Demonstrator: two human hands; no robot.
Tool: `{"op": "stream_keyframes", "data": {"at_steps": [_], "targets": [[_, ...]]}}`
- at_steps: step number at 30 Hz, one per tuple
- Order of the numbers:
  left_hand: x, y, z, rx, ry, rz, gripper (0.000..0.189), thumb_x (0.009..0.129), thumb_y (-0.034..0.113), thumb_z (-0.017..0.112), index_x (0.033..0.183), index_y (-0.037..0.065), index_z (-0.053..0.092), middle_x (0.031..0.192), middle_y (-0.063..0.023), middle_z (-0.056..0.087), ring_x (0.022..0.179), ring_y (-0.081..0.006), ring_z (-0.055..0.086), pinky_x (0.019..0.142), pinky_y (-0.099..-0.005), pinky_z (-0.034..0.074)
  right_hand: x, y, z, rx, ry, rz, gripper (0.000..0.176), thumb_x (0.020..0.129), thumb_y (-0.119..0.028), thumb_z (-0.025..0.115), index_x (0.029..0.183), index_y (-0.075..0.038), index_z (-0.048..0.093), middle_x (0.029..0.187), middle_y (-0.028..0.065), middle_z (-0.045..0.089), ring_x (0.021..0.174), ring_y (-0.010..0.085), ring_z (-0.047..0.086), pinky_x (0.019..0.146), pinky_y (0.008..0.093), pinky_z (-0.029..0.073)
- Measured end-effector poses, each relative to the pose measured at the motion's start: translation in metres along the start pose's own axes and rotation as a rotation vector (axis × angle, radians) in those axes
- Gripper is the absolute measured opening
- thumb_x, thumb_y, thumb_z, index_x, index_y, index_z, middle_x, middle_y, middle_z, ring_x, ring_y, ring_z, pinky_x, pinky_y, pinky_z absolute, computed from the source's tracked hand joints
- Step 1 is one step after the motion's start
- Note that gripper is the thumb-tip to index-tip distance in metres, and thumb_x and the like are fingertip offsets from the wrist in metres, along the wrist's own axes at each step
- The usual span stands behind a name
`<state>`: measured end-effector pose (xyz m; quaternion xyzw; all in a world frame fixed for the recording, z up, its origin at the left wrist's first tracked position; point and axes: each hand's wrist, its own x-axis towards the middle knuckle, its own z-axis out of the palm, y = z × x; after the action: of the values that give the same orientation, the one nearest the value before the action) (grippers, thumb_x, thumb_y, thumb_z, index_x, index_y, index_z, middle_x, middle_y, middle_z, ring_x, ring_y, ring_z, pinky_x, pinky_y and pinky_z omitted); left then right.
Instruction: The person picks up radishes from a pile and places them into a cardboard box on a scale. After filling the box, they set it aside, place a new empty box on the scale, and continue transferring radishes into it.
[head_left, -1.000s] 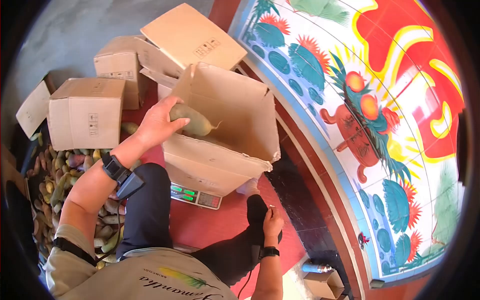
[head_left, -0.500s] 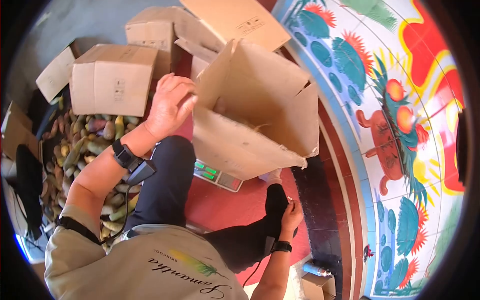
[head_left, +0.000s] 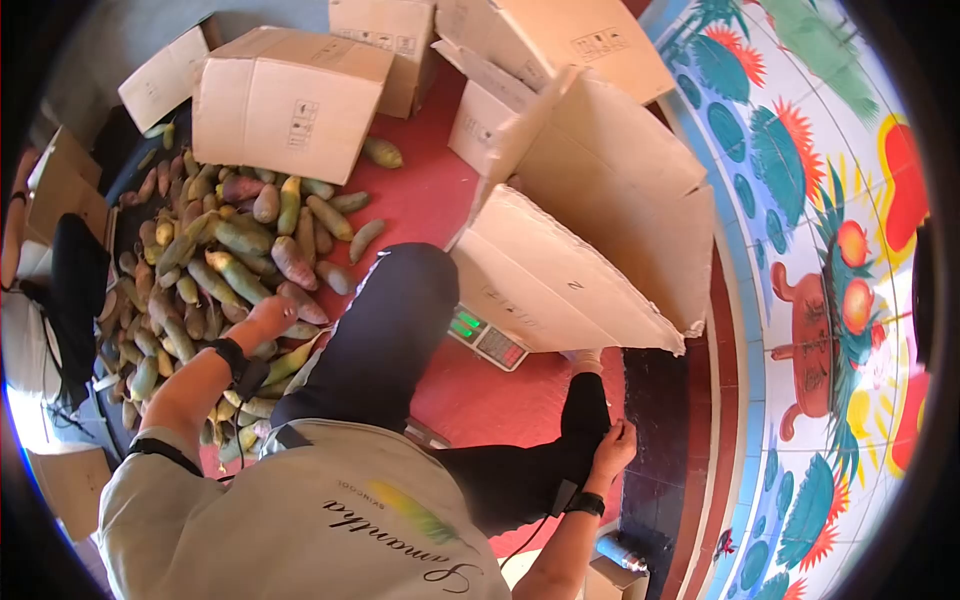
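My left hand (head_left: 268, 318) is low over a heap of long, plump vegetables (head_left: 240, 238) in green, yellow and reddish brown. Its half-bent fingers lie apart at a reddish vegetable (head_left: 302, 300), holding nothing that shows. Beside my right shin, my right hand (head_left: 614, 448) is closed, thumb against fingers; what they may pinch is too small to make out. In front of me a large open cardboard box (head_left: 560, 270) stands tilted on a digital scale (head_left: 490, 340) with lit green displays. Its near flap hides most of the inside.
Another cardboard box (head_left: 290, 100) lies on the far side of the heap, with more boxes (head_left: 590, 45) behind. A painted tile wall (head_left: 800, 300) runs along the right. A blue bottle (head_left: 620, 550) and small box (head_left: 615, 580) are near my right elbow.
My left hand has moved from beside the open box down and left to the heap. The view has shifted left, showing more of the vegetables. My right hand stays closed by my shin.
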<state>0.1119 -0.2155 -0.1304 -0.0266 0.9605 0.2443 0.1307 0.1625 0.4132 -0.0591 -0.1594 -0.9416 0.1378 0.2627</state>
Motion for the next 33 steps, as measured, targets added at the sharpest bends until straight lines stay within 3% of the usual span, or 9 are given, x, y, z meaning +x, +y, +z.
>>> {"op": "stream_keyframes", "data": {"at_steps": [1,4,11,15,19,22,24,27,33], "targets": [[-0.009,-0.013,0.010,0.072,-0.170,-0.135,0.019,0.077,0.022,0.052,0.086,0.009,0.062,0.093,-0.0161,0.061,0.093,-0.0318,0.057,0.077,-0.0401,0.047,-0.001,0.002,0.001,-0.014,0.030,-0.053,0.013,0.083,-0.011,0.051,0.083,-0.001,0.060,0.070,0.0160,0.059,0.063,0.0317,0.058,0.058,0.0402,0.045],[-0.038,-0.034,0.033,0.228,-0.311,-0.289,0.023,0.075,0.024,0.053,0.091,0.012,0.064,0.098,-0.0152,0.061,0.095,-0.0300,0.058,0.078,-0.0399,0.047,-0.002,0.015,0.007,-0.022,0.005,-0.055,0.014,0.084,-0.011,0.050,0.084,-0.001,0.060,0.074,0.0174,0.060,0.066,0.0329,0.059,0.059,0.0406,0.046],[-0.085,-0.071,0.066,0.189,-0.253,-0.458,0.032,0.074,0.025,0.054,0.102,0.012,0.062,0.103,-0.0133,0.061,0.101,-0.0302,0.056,0.085,-0.0397,0.044,0.000,0.012,0.002,-0.023,-0.084,-0.052,0.017,0.084,-0.013,0.050,0.087,0.002,0.059,0.078,0.0199,0.060,0.068,0.0342,0.059,0.061,0.0397,0.046],[-0.092,-0.067,0.064,0.146,-0.235,-0.545,0.035,0.074,0.023,0.054,0.107,0.012,0.059,0.113,-0.0139,0.054,0.111,-0.0304,0.047,0.091,-0.0406,0.039,0.000,0.010,0.002,-0.035,-0.120,-0.024,0.018,0.085,-0.013,0.049,0.087,0.002,0.059,0.080,0.0187,0.061,0.070,0.0341,0.059,0.062,0.0409,0.046],[-0.097,-0.075,0.066,0.167,-0.257,-0.560,0.039,0.073,0.023,0.056,0.111,0.012,0.057,0.116,-0.0145,0.051,0.115,-0.0302,0.042,0.094,-0.0401,0.036,0.000,0.010,0.003,-0.068,-0.100,-0.069,0.017,0.084,-0.011,0.050,0.086,0.003,0.059,0.079,0.0185,0.061,0.069,0.0347,0.059,0.061,0.0408,0.046],[-0.103,-0.073,0.064,0.208,-0.243,-0.517,0.035,0.072,0.023,0.057,0.106,0.012,0.060,0.116,-0.0097,0.049,0.116,-0.0271,0.039,0.094,-0.0429,0.034,0.001,0.012,0.004,-0.094,-0.096,-0.100,0.016,0.084,-0.011,0.050,0.086,0.003,0.059,0.079,0.0185,0.060,0.069,0.0349,0.058,0.060,0.0409,0.046],[-0.103,-0.060,0.051,0.489,-0.404,-0.399,0.034,0.072,0.023,0.059,0.104,0.013,0.061,0.114,-0.0075,0.049,0.115,-0.0254,0.039,0.094,-0.0434,0.033,0.001,0.014,0.005,-0.099,-0.109,-0.098,0.016,0.085,-0.010,0.050,0.086,0.003,0.059,0.079,0.0187,0.060,0.069,0.0351,0.058,0.060,0.0409,0.046],[-0.099,-0.063,0.054,0.617,-0.478,-0.356,0.040,0.069,0.020,0.063,0.108,0.014,0.058,0.111,-0.0082,0.048,0.114,-0.0272,0.038,0.096,-0.0461,0.031,0.001,0.014,0.002,-0.091,-0.120,-0.128,0.016,0.084,-0.011,0.051,0.086,0.003,0.059,0.079,0.0189,0.060,0.069,0.0352,0.058,0.060,0.0408,0.046],[-0.121,-0.079,0.066,0.667,-0.370,-0.252,0.034,0.070,0.025,0.065,0.103,0.015,0.058,0.106,-0.0069,0.052,0.107,-0.0247,0.045,0.089,-0.0430,0.035,0.002,0.011,0.001,-0.109,-0.143,-0.100,0.016,0.084,-0.011,0.051,0.086,0.004,0.059,0.078,0.0195,0.061,0.069,0.0348,0.058,0.060,0.0399,0.046]]}}
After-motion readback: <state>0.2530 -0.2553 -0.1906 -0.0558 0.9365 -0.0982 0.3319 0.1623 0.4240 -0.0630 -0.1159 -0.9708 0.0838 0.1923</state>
